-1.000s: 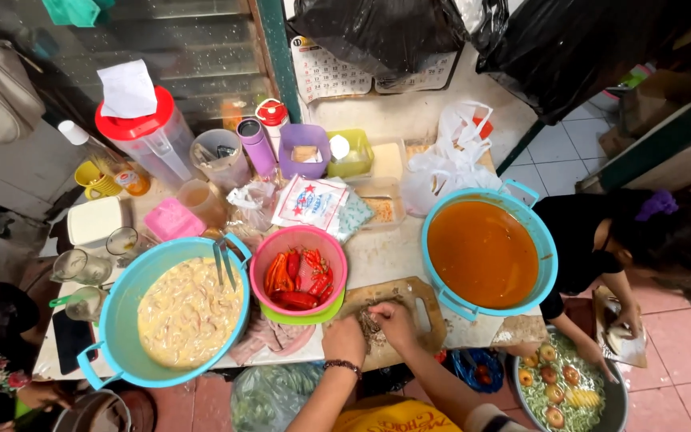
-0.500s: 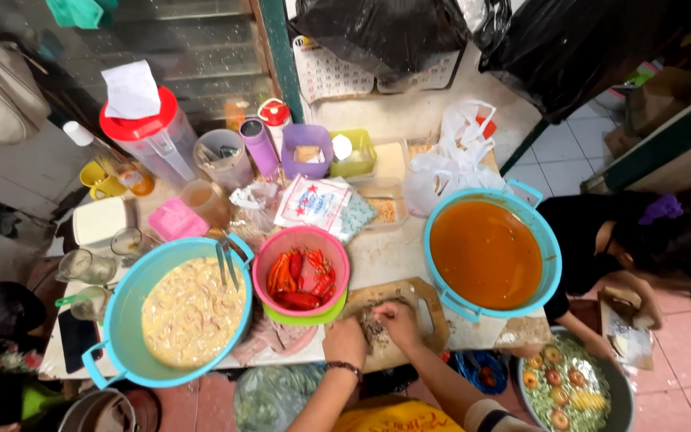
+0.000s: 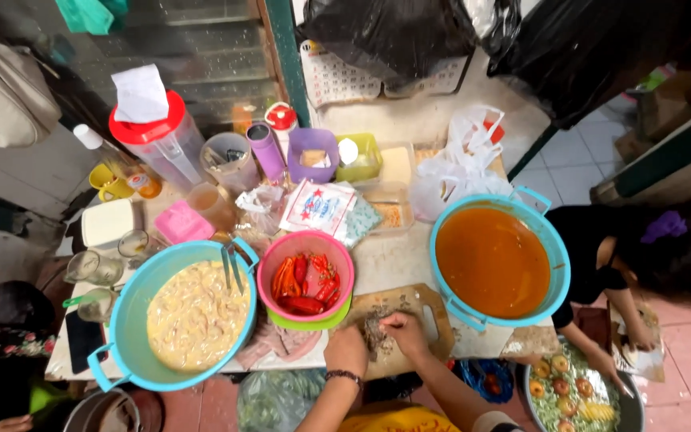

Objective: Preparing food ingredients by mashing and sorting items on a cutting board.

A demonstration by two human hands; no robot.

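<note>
A: What is seen nearest the camera?

B: The left hand (image 3: 347,349) and the right hand (image 3: 404,332) are pressed together over a wooden cutting board (image 3: 433,308). A clump of chopped greyish-brown stuff (image 3: 376,332) is gathered between them, the fingers curled closed around it. Whether a knife is held cannot be told.

A: How much appears to be done?

B: The pile looks finely cut already; scattered bits are left on the board, so the gathering is judged unfinished.

A: And just beyond the board?

B: A pink bowl of red chillies (image 3: 305,276) is set touching the board's far-left edge, the chillies whole and uncut. To its left a blue basin of creamy mixture (image 3: 189,316) is filled, with metal tongs (image 3: 231,264) resting in it. To the right a blue basin of orange sauce (image 3: 493,260) is filled too.

A: Farther back?

B: A red-lidded pitcher (image 3: 157,140), a purple cup (image 3: 312,154) and white plastic bags (image 3: 461,172) are crowded along the surface (image 3: 393,260) by the wall.
</note>
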